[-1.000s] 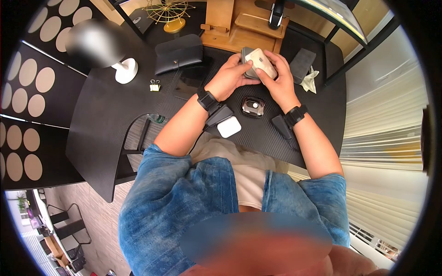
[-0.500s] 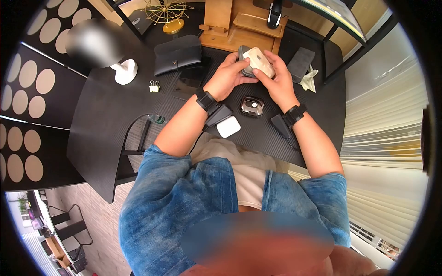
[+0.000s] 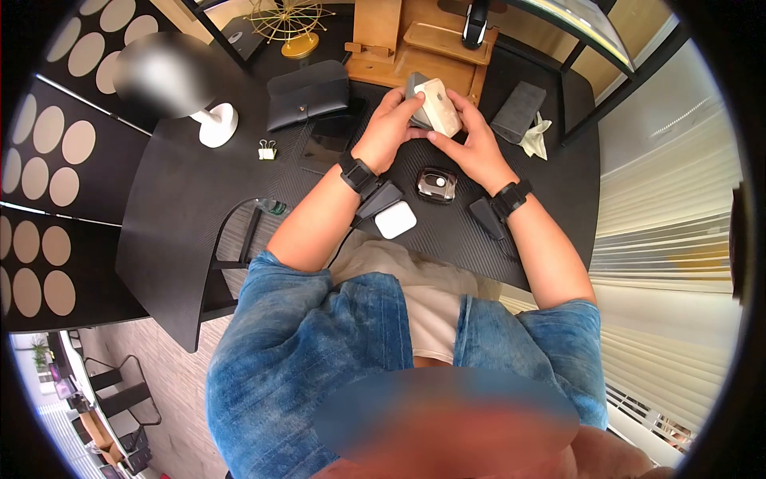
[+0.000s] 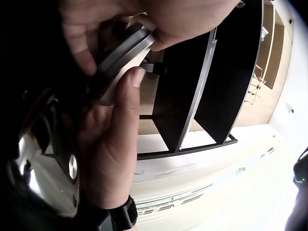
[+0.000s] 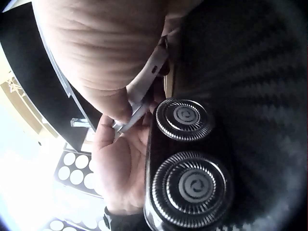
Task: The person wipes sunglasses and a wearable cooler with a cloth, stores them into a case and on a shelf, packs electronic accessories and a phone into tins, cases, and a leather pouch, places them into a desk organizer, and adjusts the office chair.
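holding white slab [image 3: 442,110] w/ apple logo [image 3: 440,97] up over blk desk [image 3: 175,184], overlapping grey slab [image 3: 420,118]. clamped on grey slab w/ l hand [image 3: 383,137], on white slab w/ r hand [image 3: 478,152]. w/ shaver [image 3: 436,185] on desk near both, white case [image 3: 396,219] near shaver, blk pouch [image 3: 309,94] to l, grey box [image 3: 520,110] to r.

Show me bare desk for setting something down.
Left wing of the desk, this side of lamp base and binder clip; also the strip between right forearm and desk's right edge. Crowded: the middle, around electric shaver, white case and held smartphone.
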Demonstrator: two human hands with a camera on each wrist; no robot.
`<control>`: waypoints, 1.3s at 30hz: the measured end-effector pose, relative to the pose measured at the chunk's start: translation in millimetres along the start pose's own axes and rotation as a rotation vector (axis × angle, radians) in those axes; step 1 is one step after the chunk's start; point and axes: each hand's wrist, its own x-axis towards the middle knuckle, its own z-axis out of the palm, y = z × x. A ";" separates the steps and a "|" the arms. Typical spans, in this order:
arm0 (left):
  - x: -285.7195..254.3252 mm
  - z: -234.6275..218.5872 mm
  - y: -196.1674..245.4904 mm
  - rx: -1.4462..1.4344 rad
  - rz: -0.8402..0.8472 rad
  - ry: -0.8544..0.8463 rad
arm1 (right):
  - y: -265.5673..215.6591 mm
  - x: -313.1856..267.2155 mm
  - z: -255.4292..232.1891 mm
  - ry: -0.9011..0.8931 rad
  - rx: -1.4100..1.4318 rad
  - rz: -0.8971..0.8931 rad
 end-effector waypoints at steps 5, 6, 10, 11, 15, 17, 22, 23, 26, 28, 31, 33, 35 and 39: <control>-0.6 3.8 -1.8 0.173 0.104 0.014 | -5.2 0.6 1.7 -0.016 0.017 -0.015; -1.2 4.9 -1.4 0.214 0.135 -0.009 | -9.6 0.5 0.7 -0.015 0.017 -0.015; -3.5 7.3 -1.0 0.233 0.173 -0.071 | -16.9 0.8 -2.0 -0.041 -0.013 0.067; -3.3 7.1 -1.3 0.239 0.169 -0.071 | -15.8 0.9 -1.9 -0.038 -0.010 0.048; -2.6 6.0 -2.6 0.259 0.162 -0.072 | -15.0 0.5 -2.0 -0.030 -0.027 0.053; -1.7 5.9 -4.2 0.282 0.172 -0.065 | -18.6 0.6 -2.6 -0.036 -0.031 0.066; -4.7 9.0 -1.7 0.323 0.198 -0.056 | -19.0 0.4 -1.9 -0.019 -0.053 0.073; -5.3 9.2 -0.2 0.323 0.177 -0.053 | -18.3 0.4 -1.7 -0.007 -0.069 0.070; -4.4 7.6 -0.7 0.317 0.167 -0.059 | -12.9 0.2 -0.5 0.005 -0.053 0.066; -4.0 6.9 -1.3 0.311 0.176 -0.070 | -8.3 0.2 0.1 0.009 -0.030 0.060; -4.8 8.0 -1.5 0.299 0.169 -0.078 | -6.5 -0.2 0.2 0.014 0.006 0.050; -5.5 9.1 -1.2 0.292 0.170 -0.084 | -5.6 -0.1 0.3 0.014 0.019 0.047; -5.0 8.8 -1.5 0.289 0.166 -0.083 | -4.1 0.4 0.0 0.005 0.032 0.037; -4.0 7.9 -1.8 0.281 0.148 -0.075 | -7.8 0.2 -0.7 0.007 0.026 0.032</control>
